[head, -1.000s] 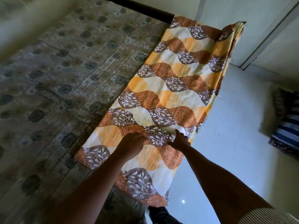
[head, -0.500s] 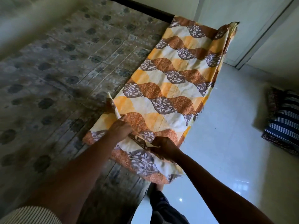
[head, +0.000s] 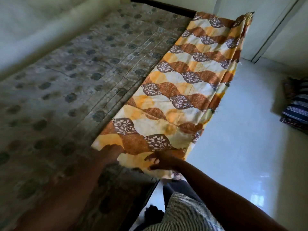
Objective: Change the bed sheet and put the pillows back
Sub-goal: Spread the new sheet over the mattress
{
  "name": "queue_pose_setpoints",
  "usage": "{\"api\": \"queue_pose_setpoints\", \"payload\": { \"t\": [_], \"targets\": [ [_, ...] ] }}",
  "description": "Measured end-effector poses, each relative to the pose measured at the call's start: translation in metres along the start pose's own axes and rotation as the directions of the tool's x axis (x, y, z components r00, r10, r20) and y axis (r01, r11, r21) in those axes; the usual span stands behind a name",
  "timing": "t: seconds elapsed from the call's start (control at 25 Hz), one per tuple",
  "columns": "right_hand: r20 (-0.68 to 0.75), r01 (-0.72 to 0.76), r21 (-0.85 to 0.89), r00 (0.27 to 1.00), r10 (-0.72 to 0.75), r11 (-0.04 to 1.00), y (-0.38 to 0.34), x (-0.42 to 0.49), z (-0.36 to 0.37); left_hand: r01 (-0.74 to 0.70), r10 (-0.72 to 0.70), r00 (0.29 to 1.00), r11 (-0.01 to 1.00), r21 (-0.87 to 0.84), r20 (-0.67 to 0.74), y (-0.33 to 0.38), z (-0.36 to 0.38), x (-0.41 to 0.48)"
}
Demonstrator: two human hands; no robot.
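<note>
A folded bed sheet (head: 188, 90) with orange, white and brown leaf waves lies as a long strip along the right edge of the bare grey-patterned mattress (head: 80, 84). Its far end reaches the bed's far end. At the near end, a paler flap lies toward me. My left hand (head: 110, 150) rests on the sheet's near left corner; it is dark and blurred. My right hand (head: 160, 160) lies on the pale flap with its fingers spread. Neither hand lifts the cloth.
A dark bed frame (head: 163, 7) runs along the bed's far end. A glossy white floor (head: 236, 134) lies to the right of the bed. A dark blue striped bundle (head: 296, 110), perhaps pillows, lies on the floor at the far right. Pale wall or door panels (head: 275, 27) stand behind.
Half a second ago both hands gripped and lifted the sheet's near end in a fold. Now that end lies flat and stretched toward me, with both hands resting on top.
</note>
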State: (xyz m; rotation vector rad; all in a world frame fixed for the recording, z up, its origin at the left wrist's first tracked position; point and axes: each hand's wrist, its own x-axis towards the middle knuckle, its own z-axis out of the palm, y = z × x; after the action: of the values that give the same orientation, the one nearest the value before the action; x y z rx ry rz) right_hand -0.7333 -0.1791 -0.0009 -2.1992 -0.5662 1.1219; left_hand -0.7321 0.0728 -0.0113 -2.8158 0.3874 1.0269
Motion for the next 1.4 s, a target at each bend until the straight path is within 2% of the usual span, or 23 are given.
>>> {"api": "queue_pose_setpoints", "payload": {
  "t": [0.12, 0.36, 0.52, 0.68, 0.76, 0.8, 0.88, 0.92, 1.0, 1.12, 1.16, 1.2, 1.24, 1.32, 1.36, 1.4],
  "targets": [
    [-0.134, -0.039, 0.019, 0.990, 0.042, 0.999, 0.006, -0.018, 0.009, -0.034, 0.033, 0.999, 0.991, -0.126, -0.011, 0.015, 0.008, -0.021],
    [-0.345, -0.183, 0.134, 0.913, 0.219, 0.974, 0.040, -0.011, -0.040, -0.082, 0.038, 0.986, 0.958, -0.273, -0.165, 0.039, -0.031, 0.011],
    [-0.368, -0.305, 0.111, 0.871, 0.325, 0.946, 0.080, 0.042, -0.076, -0.139, 0.085, 0.969, 0.964, -0.225, -0.234, 0.052, -0.052, 0.053],
    [-0.304, -0.405, 0.010, 0.870, 0.389, 0.914, 0.117, 0.095, -0.087, -0.138, 0.080, 0.966, 0.963, -0.229, -0.247, 0.052, -0.054, 0.089],
    [-0.333, -0.456, -0.012, 0.841, 0.426, 0.890, 0.128, 0.111, -0.085, -0.116, 0.056, 0.971, 0.961, -0.253, -0.233, 0.051, -0.054, 0.100],
    [-0.361, -0.474, -0.084, 0.835, 0.417, 0.877, 0.130, 0.115, -0.083, -0.118, 0.059, 0.973, 0.957, -0.263, -0.225, 0.051, -0.056, 0.102],
    [-0.324, -0.396, -0.270, 0.896, 0.304, 0.878, 0.121, 0.115, -0.080, -0.116, 0.067, 0.977, 0.963, -0.243, -0.204, 0.050, -0.052, 0.108],
    [-0.268, -0.307, -0.289, 0.935, 0.231, 0.907, 0.112, 0.112, -0.077, -0.128, 0.072, 0.973, 0.959, -0.253, -0.220, 0.052, -0.054, 0.108],
    [-0.185, -0.137, -0.221, 0.978, 0.096, 0.966, 0.091, 0.101, -0.069, -0.190, 0.146, 0.952, 0.971, -0.145, -0.270, 0.054, -0.058, 0.110],
    [-0.221, 0.027, -0.170, 0.973, -0.065, 0.985, 0.062, 0.078, -0.054, -0.346, 0.370, 0.848, 0.929, 0.132, -0.380, 0.056, -0.065, 0.111],
    [-0.235, 0.042, -0.177, 0.968, -0.083, 0.983, 0.053, 0.069, -0.048, -0.306, 0.360, 0.865, 0.930, 0.201, -0.349, 0.053, -0.068, 0.108],
    [-0.259, 0.048, -0.186, 0.961, -0.097, 0.981, 0.045, 0.059, -0.042, -0.190, 0.249, 0.934, 0.953, 0.235, -0.255, 0.049, -0.074, 0.098],
    [-0.288, 0.049, -0.186, 0.952, -0.102, 0.981, 0.038, 0.052, -0.034, -0.121, 0.161, 0.966, 0.973, 0.195, -0.204, 0.039, -0.072, 0.093],
    [-0.338, 0.025, -0.130, 0.939, -0.068, 0.991, 0.030, 0.041, -0.017, -0.045, 0.048, 0.980, 0.999, 0.022, -0.195, 0.016, -0.060, 0.078],
    [-0.353, 0.004, -0.104, 0.935, -0.041, 0.995, 0.021, 0.033, -0.003, -0.035, 0.036, 0.984, 0.999, 0.010, -0.176, 0.004, -0.048, 0.059],
    [-0.366, -0.018, -0.099, 0.930, -0.020, 0.995, 0.010, 0.026, 0.012, -0.029, 0.026, 0.977, 1.000, -0.011, -0.214, -0.010, -0.031, 0.039]
  ]
}}
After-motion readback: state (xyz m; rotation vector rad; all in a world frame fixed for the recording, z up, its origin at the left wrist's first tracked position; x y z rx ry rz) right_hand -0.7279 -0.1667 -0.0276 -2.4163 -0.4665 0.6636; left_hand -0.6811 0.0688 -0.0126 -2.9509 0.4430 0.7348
